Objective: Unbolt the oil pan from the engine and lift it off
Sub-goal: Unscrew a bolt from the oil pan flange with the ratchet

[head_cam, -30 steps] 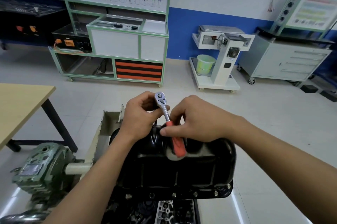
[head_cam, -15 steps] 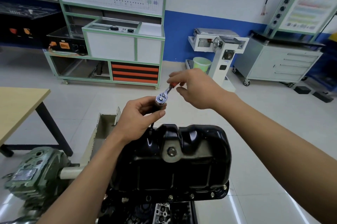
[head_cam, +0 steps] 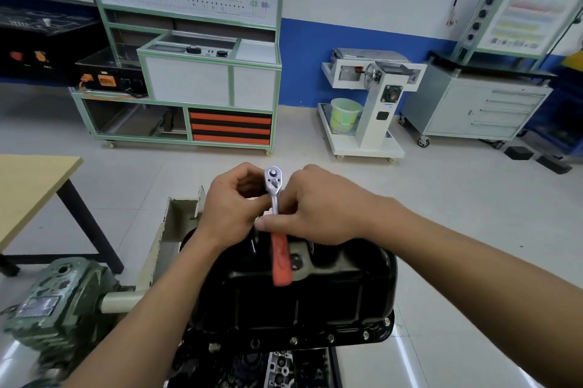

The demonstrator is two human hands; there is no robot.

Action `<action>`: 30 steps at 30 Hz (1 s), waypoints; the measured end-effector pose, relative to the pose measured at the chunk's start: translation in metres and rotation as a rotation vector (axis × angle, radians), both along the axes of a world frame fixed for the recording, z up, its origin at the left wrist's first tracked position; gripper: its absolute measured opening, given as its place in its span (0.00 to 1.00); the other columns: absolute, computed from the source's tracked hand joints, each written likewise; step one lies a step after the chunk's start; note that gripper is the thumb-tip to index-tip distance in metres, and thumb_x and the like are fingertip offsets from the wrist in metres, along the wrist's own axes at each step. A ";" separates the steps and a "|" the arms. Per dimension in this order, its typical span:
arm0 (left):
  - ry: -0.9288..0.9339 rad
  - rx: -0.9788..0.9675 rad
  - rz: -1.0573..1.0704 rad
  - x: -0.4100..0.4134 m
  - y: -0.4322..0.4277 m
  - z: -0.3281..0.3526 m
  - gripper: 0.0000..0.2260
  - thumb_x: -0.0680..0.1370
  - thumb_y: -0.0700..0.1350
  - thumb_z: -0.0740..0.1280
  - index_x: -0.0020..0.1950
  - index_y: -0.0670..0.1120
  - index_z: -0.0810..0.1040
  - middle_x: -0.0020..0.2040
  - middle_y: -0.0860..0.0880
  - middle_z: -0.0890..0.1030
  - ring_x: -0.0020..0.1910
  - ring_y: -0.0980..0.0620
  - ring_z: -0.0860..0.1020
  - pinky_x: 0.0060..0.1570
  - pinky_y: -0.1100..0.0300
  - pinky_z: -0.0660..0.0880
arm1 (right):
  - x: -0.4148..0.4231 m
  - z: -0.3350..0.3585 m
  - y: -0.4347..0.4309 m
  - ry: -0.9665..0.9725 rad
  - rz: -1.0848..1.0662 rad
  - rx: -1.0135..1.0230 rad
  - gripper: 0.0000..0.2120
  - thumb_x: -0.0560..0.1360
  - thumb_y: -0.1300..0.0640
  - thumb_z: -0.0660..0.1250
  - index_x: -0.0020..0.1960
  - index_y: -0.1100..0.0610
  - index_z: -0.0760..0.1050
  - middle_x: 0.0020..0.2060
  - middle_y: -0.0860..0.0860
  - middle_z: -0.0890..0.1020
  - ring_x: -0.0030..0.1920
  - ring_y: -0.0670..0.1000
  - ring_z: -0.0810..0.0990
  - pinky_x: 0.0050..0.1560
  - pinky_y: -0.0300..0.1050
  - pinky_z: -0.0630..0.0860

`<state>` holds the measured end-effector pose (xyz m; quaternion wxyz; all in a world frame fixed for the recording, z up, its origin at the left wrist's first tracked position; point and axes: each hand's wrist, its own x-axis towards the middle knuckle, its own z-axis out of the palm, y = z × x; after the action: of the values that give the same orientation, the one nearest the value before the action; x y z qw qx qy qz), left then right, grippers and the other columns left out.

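Pan [head_cam: 315, 302] is sitting bottom-up on the engine [head_cam: 279, 365], low centre of view, black, not lifted. Bolts [head_cam: 330, 338] are showing along its near flange; whether any are loosened, cannot tell. Both hands are meeting over the pan's far edge. Right hand [head_cam: 321, 211] is pinching the ratchet [head_cam: 280, 256] at the metal neck, thumb in front and fingers behind, with the orange grip hanging free toward the camera, just beside the drain plug [head_cam: 296, 260]. Left hand [head_cam: 232, 207] is curling its fingers round the ratchet just under the head, steadying it. Any socket or extension below is hidden behind the hands, so contact with a far-side bolt cannot be confirmed. Judgement: the step in hand is loosening the far-flange bolts, with the tool being seated or swung. The task is looking early, since bolt heads are showing in the near row. Next move is calling for the socket square on the bolt, left hand pressing down on the head, right hand swinging the grip in short arcs without knocking the pan wall, then shifting to the next bolt round the flange. Slip risk is looking real if the socket is riding tilted. Green gearbox [head_cam: 60, 296] is sitting to the left, table [head_cam: 31, 185] beyond it.
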<state>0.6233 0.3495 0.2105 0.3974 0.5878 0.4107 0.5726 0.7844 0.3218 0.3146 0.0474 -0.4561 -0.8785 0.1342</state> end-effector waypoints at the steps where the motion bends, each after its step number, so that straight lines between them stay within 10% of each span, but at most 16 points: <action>1: -0.014 0.005 0.017 0.000 -0.001 0.001 0.14 0.70 0.25 0.74 0.45 0.42 0.80 0.37 0.54 0.86 0.37 0.58 0.83 0.41 0.66 0.78 | -0.004 -0.003 -0.003 0.020 0.012 -0.009 0.25 0.75 0.37 0.68 0.30 0.55 0.77 0.23 0.52 0.72 0.26 0.48 0.70 0.31 0.49 0.71; 11: -0.014 -0.009 0.017 -0.004 0.000 0.001 0.16 0.73 0.34 0.77 0.46 0.57 0.86 0.41 0.52 0.86 0.41 0.55 0.83 0.47 0.60 0.81 | 0.026 0.024 0.024 0.010 -0.031 -0.024 0.04 0.73 0.53 0.74 0.47 0.52 0.86 0.29 0.43 0.83 0.34 0.41 0.81 0.51 0.49 0.80; 16: 0.003 -0.049 -0.051 -0.004 -0.001 0.003 0.17 0.74 0.32 0.75 0.55 0.52 0.85 0.47 0.51 0.88 0.47 0.54 0.85 0.53 0.55 0.82 | 0.038 0.019 0.056 -0.029 -0.150 0.181 0.10 0.76 0.57 0.71 0.54 0.48 0.86 0.38 0.42 0.83 0.37 0.43 0.79 0.42 0.42 0.77; 21: -0.005 -0.066 -0.049 -0.003 -0.004 0.009 0.18 0.74 0.29 0.73 0.57 0.50 0.83 0.46 0.52 0.88 0.45 0.54 0.84 0.53 0.58 0.82 | 0.032 0.004 0.072 0.058 -0.117 0.266 0.12 0.79 0.58 0.66 0.59 0.50 0.84 0.55 0.48 0.85 0.53 0.54 0.80 0.55 0.50 0.77; 30: 0.025 -0.033 0.079 0.000 -0.003 0.002 0.14 0.71 0.34 0.79 0.50 0.49 0.83 0.41 0.51 0.86 0.39 0.52 0.84 0.46 0.54 0.83 | 0.034 0.010 0.037 -0.014 -0.095 0.135 0.11 0.74 0.48 0.72 0.38 0.54 0.85 0.29 0.47 0.83 0.34 0.45 0.79 0.41 0.46 0.79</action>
<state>0.6238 0.3470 0.2129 0.3789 0.5719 0.4478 0.5735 0.8179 0.3589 0.3248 0.0783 -0.4940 -0.8632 0.0691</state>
